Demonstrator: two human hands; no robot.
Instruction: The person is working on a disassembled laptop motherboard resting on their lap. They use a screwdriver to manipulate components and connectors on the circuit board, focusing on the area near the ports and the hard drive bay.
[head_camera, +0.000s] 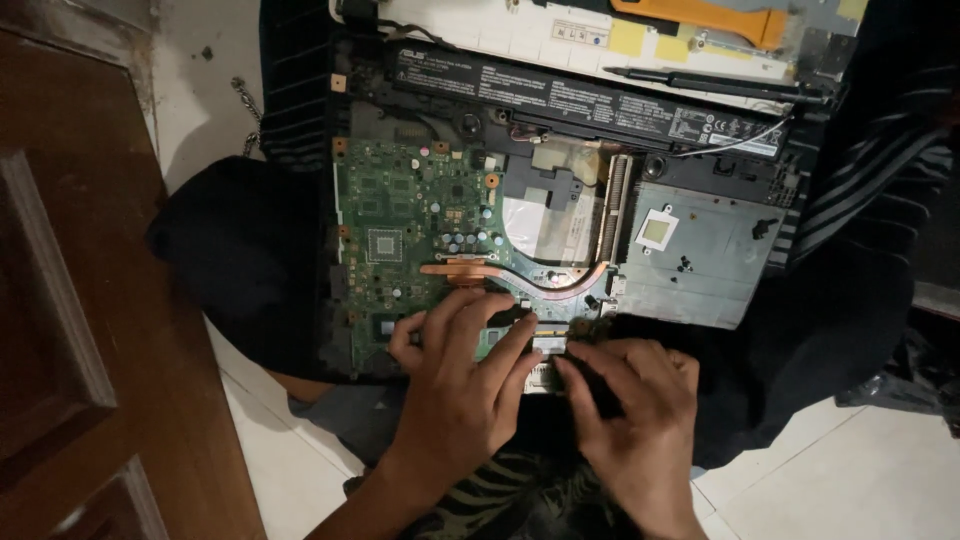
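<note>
1. The left hand (462, 385) lies spread over the near edge of an opened laptop (560, 200), its fingers apart and pressing flat on the green circuit board (410, 220); the index fingertip reaches a small silver part (548, 347) at the board's near edge.
2. The right hand (640, 410) sits just beside it, fingers together and bent, the fingertips touching the same silver part from the right. Whether either hand truly pinches it cannot be told.
3. Just past the hands, a copper heat pipe (540, 280) curves across the board from a flat copper plate toward the right.
4. To the right of the pipe lies a grey metal cover plate (700, 260) with a square cut-out and a few small dark screws on it.
5. Farther off, a long black battery (590, 100) runs across the case.
6. Beyond it rests a white panel (520, 30) carrying an orange pry tool (710, 18) and a dark pen-like tool (715, 85).
7. A brown wooden door (70, 300) stands on the left, above pale floor tiles (860, 480).
</note>
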